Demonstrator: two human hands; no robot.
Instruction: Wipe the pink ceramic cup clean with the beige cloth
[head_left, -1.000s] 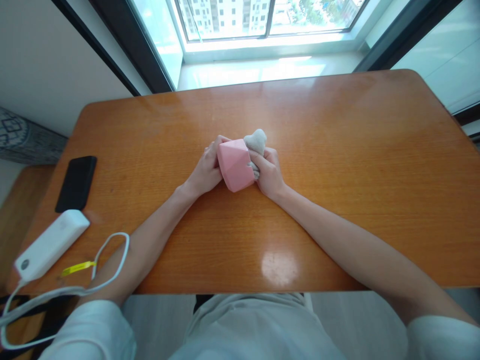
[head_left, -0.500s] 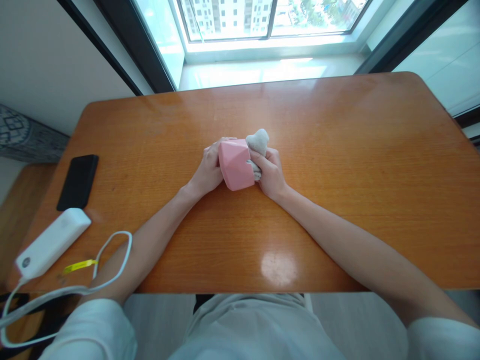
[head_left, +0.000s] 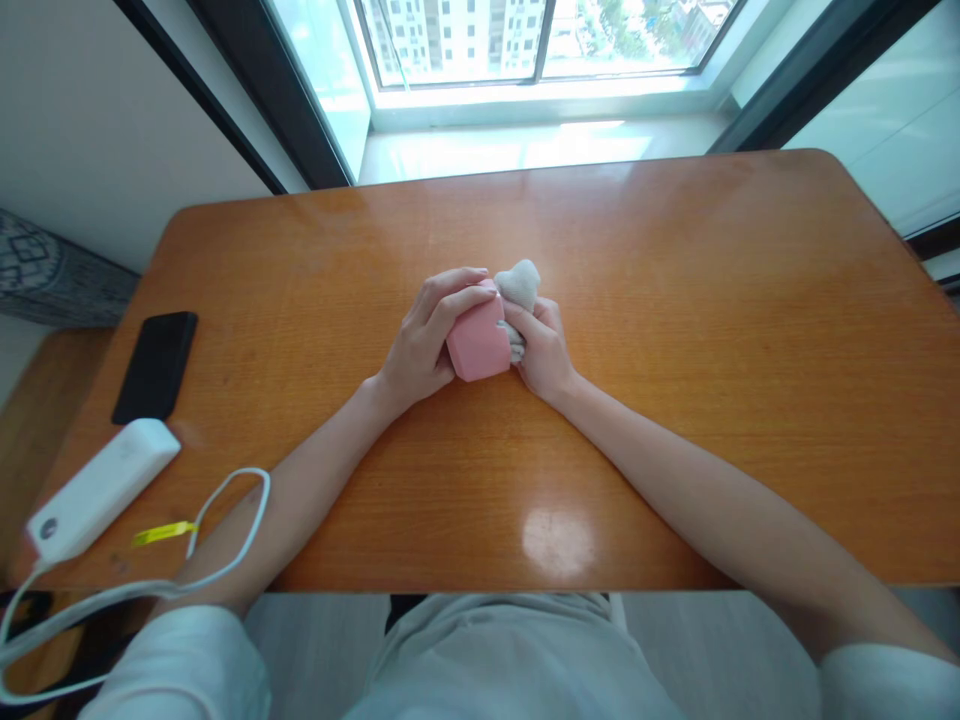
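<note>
A: What is shown, taken from the largest down?
B: Most of the frame is filled by a brown wooden table [head_left: 720, 400]. At its lower left, a white oblong device [head_left: 105, 490] is placed, with a white cable [head_left: 150, 588] led from it; just above, a black phone [head_left: 155, 367] is laid

A: And the hands?
B: Both are brought together at the centre of the frame. The left hand [head_left: 425, 345] is curled around the left and top of a pink faceted object [head_left: 480, 345], by which it is gripped; by the right hand [head_left: 545, 350] a pale grey cloth [head_left: 519, 284] is pinched at the pink object's right side

A: How far along, then?
B: The cloth is already brought up to the pink object; neither is set down. Whether it is tucked inside cannot be told, so what is left cannot be judged
</note>
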